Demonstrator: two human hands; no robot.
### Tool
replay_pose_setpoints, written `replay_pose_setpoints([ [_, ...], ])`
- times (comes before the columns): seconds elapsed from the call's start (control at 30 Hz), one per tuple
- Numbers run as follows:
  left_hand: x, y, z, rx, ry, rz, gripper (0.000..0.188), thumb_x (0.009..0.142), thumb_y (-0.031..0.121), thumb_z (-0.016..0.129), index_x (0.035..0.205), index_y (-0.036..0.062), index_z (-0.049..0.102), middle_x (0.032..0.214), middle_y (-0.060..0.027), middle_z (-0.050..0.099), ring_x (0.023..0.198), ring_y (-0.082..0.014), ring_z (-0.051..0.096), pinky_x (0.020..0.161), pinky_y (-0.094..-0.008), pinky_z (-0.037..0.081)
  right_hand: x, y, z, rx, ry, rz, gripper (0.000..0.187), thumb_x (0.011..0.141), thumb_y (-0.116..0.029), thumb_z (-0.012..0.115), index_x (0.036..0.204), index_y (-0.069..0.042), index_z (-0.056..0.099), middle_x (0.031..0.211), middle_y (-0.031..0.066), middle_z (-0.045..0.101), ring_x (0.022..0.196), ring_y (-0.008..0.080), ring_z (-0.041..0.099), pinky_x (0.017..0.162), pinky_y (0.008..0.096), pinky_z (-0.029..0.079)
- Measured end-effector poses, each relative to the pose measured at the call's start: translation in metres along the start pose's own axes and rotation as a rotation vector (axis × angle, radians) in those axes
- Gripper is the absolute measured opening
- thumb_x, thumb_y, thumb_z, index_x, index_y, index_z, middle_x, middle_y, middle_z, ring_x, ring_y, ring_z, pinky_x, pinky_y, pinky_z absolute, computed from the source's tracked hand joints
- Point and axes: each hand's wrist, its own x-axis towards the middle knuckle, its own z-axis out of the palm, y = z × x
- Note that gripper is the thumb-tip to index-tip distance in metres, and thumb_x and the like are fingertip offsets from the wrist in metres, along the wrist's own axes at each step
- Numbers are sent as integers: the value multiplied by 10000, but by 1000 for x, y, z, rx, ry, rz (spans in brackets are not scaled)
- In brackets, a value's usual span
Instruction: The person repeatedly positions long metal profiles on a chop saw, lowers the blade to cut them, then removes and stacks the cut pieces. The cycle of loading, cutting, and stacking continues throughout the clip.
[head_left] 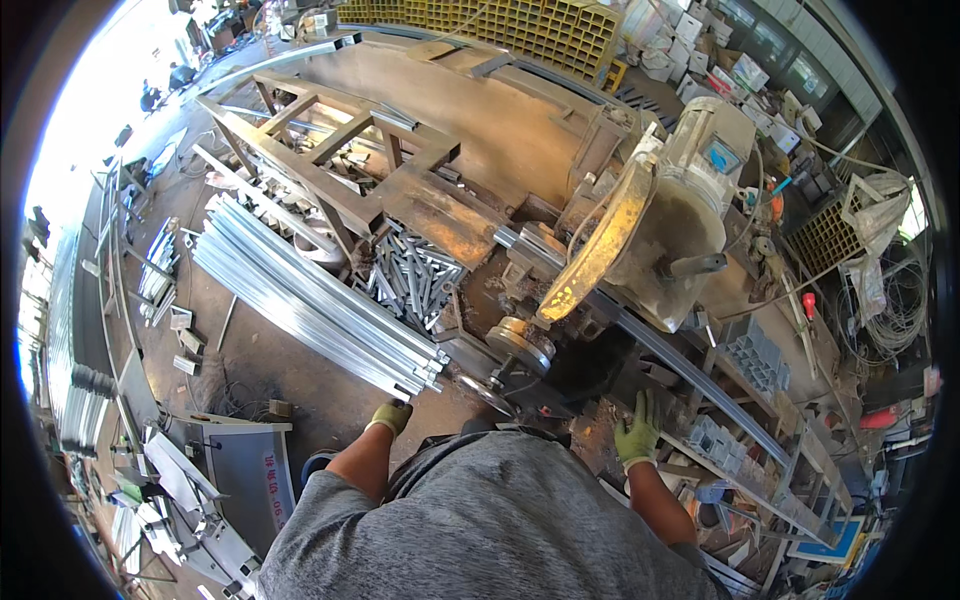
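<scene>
In a yellow-green glove, my left hand (390, 417) is low beside the near ends of a bundle of long shiny square metal tubes (310, 300). Its fingers are bunched and foreshortened, so whether they grip or touch a tube is unclear. My right hand (637, 434), gloved alike, has its fingers spread over the near side of the machine bench. Ahead stands a cut-off saw with a worn yellow blade guard (605, 240) and a grey motor (712, 135). A long dark grey metal profile (690, 370) runs beneath the guard toward the lower right. A round vise handwheel (487, 396) lies between my hands.
Short cut tube pieces (412, 275) are heaped beside a rusty steel frame (330, 140). Stacked short grey tubes (752, 355) stand on the right. A grey cabinet (245, 475) is at lower left. Yellow square tubes (500, 30) are stacked at the back. Coiled cable (890, 310) hangs far right.
</scene>
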Motion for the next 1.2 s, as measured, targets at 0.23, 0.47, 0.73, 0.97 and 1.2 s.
replay_pose_setpoints([
  [0.23, 1, -1, -3, 29, -13, 0, 707, 1098, 579, 761, 1550, 41, 833, 1492, -260, 875, 1425, -420, 826, 1214, -500, 624, 0, 0, 1, 2, 29, -11, 894, 1008, -314, 875, 1826, -103, 586, 1944, 181, 516, 1741, 526, 497, 1466, 637, 375],
  [0.47, 8, 6, -1, 46, -20, 17, 672, 1099, 563, 765, 1536, 59, 846, 1448, -248, 893, 1377, -415, 846, 1180, -499, 641, -1, 3, 5, -36, -25, 54, 900, 1004, -324, 868, 1830, -106, 584, 1935, 192, 524, 1737, 524, 502, 1463, 653, 365],
  [0.73, 14, 12, 2, 63, -65, 10, 566, 1140, 531, 730, 1438, 68, 865, 1389, -245, 898, 1353, -472, 826, 1143, -561, 637, 0, 3, 1, 18, 24, -5, 894, 1013, -289, 831, 1845, -100, 562, 1932, 212, 520, 1755, 482, 502, 1467, 646, 360],
  [0.97, 16, 11, 4, 83, -64, -10, 582, 1137, 544, 723, 1458, 74, 849, 1427, -250, 887, 1379, -469, 815, 1159, -542, 632, 1, 2, 1, -1, -43, 58, 849, 1038, -267, 806, 1834, -92, 567, 1932, 213, 517, 1765, 476, 491, 1477, 646, 342],
  [1.2, 18, 15, 5, 34, -42, 67, 536, 1131, 507, 730, 1408, 65, 851, 1379, -260, 894, 1353, -482, 818, 1131, -551, 635, 2, 1, 0, 20, 35, -12, 880, 1022, -284, 831, 1839, -98, 561, 1932, 194, 519, 1778, 462, 476, 1476, 663, 337],
])
